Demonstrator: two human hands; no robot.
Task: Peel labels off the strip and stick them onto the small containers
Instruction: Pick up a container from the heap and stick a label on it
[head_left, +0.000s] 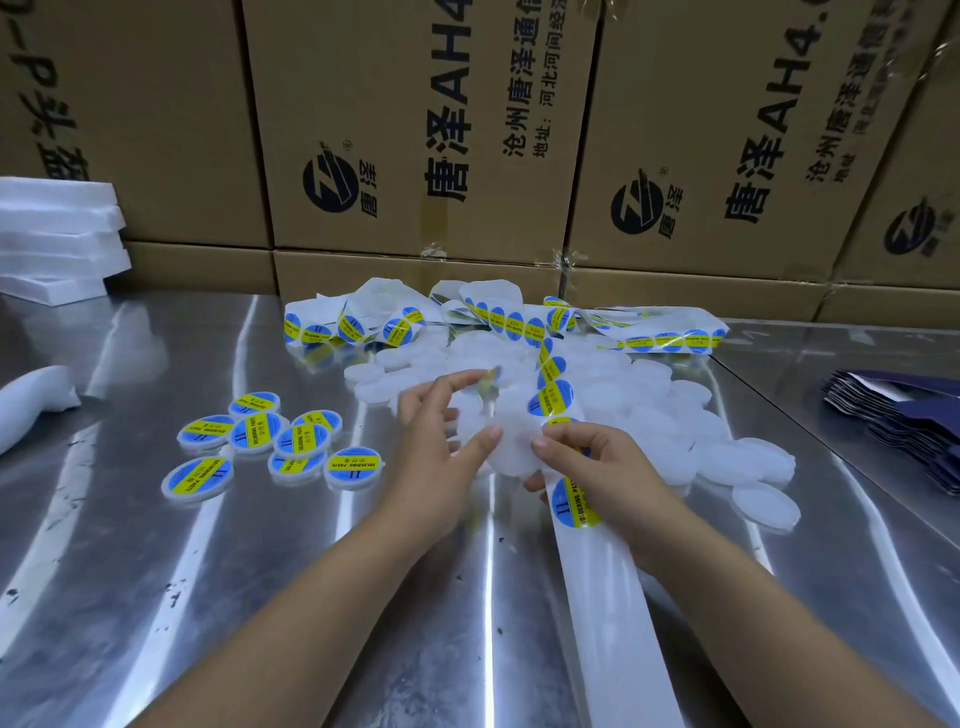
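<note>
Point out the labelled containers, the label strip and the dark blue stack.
labelled containers (302, 440): head view, yellow band of a middle one.
label strip (602, 597): head view, bare white backing.
dark blue stack (914, 415): head view, top sheet.

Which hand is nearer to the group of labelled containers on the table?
Left. The left hand is just right of the labelled containers; the right hand is farther right, across the blank container both hands hold.
</note>
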